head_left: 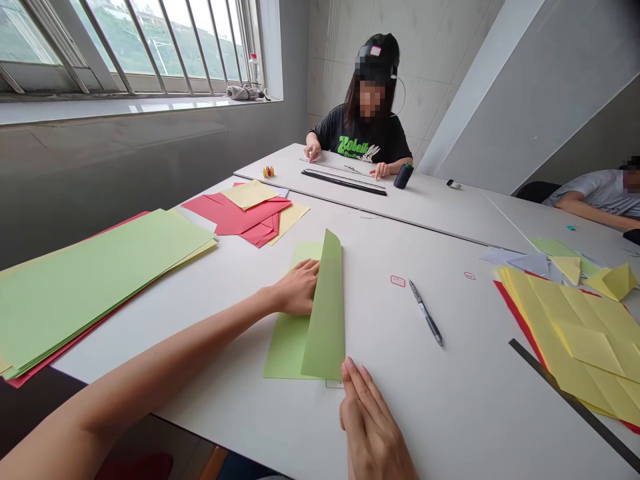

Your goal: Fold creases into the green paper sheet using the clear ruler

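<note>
A light green sheet of paper (327, 320) lies on the table in front of me, its right part folded over to the left as a raised flap. My left hand (299, 288) rests flat on the lower layer, with its fingertips hidden behind the flap. At the near end of the fold is my right hand (369, 417), its fingers stretched out side by side. Those fingertips touch the paper's right edge near the bottom corner. My right thumb is only partly visible.
Large green sheets (100, 280) are stacked at left, red and yellow pieces (240, 213) behind. A pen (426, 313) lies right of the fold; creased yellow paper (590, 333) and a black strip (565, 393) lie farther right. Across the table, a person (370, 127) handles black strips (345, 181).
</note>
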The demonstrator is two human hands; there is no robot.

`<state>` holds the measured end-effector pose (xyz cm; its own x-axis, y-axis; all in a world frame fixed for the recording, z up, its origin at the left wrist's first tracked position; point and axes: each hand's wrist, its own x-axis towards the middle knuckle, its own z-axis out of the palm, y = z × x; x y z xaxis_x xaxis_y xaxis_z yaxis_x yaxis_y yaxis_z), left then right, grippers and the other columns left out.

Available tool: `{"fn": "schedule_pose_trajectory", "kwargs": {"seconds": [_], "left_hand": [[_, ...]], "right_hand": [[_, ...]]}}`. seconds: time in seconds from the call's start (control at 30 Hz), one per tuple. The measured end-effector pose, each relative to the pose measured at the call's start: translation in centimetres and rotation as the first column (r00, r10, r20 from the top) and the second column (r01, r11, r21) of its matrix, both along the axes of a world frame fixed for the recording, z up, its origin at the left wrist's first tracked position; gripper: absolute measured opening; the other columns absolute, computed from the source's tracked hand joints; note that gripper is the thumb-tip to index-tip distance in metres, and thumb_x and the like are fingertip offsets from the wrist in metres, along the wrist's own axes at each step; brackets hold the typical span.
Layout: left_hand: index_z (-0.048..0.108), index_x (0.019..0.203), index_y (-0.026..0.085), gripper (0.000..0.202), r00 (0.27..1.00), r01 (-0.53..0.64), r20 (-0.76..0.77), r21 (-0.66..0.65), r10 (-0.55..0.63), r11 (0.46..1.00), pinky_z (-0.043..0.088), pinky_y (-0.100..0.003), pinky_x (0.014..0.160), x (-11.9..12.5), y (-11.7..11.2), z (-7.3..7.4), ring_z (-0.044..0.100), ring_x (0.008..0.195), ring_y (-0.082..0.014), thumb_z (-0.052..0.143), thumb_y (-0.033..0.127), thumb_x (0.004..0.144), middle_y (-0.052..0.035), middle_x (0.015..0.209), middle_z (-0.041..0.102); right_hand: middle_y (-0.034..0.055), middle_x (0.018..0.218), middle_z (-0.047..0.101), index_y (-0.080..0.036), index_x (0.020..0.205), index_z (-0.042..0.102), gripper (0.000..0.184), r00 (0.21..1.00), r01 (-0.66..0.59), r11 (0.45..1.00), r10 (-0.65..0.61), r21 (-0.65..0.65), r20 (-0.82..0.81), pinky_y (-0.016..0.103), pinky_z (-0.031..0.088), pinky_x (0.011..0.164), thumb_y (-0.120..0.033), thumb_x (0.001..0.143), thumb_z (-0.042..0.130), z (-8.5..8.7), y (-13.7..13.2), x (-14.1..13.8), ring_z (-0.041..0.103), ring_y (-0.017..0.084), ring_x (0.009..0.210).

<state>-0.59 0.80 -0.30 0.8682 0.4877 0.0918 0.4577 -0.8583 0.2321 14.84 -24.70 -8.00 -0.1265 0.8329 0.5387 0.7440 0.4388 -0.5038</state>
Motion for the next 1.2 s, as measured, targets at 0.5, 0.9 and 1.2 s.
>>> {"fn": "schedule_pose_trajectory", "kwargs": {"seconds": [0.5,0.9,1.2], "left_hand": [[0.035,0.155,0.015,0.104,0.997,-0.067,-0.051,-0.034,0.066,0.997,0.021,-0.05,0.119,-0.1,-0.2,-0.2,0.034,0.143,-0.0378,0.048,0.086,0.081,-0.017,0.161,0.031],[0.056,0.136,0.017,0.082,0.999,-0.052,-0.007,-0.019,0.052,0.998,0.027,-0.048,0.116,-0.2,-0.2,-0.1,0.045,0.133,-0.0368,0.059,0.076,0.08,-0.0157,0.148,0.046],[0.068,0.096,0.021,0.035,0.999,-0.027,-0.032,0.002,0.027,1.0,0.037,-0.043,0.107,0.0,-0.2,0.4,0.056,0.106,-0.0295,0.064,0.053,0.081,-0.0092,0.109,0.062]], "right_hand": [[0.0011,0.082,0.064,-0.026,0.08,0.039,0.005,0.874,0.017,0.923,-0.201,-0.384,-0.443,0.03,0.044,0.064,-0.028,0.083,0.042,5.3,17.0,6.0,0.061,0.021,0.076],[0.0036,0.095,0.065,-0.027,0.09,0.037,0.012,0.887,0.045,0.942,-0.191,-0.332,-0.421,0.032,0.044,0.073,-0.023,0.08,0.041,4.7,26.2,3.7,0.061,0.022,0.085],[0.0057,0.099,0.064,-0.026,0.086,0.038,0.026,0.896,0.061,0.945,-0.194,-0.321,-0.401,0.037,0.043,0.086,-0.011,0.066,0.041,4.0,26.6,3.1,0.061,0.024,0.098]]}}
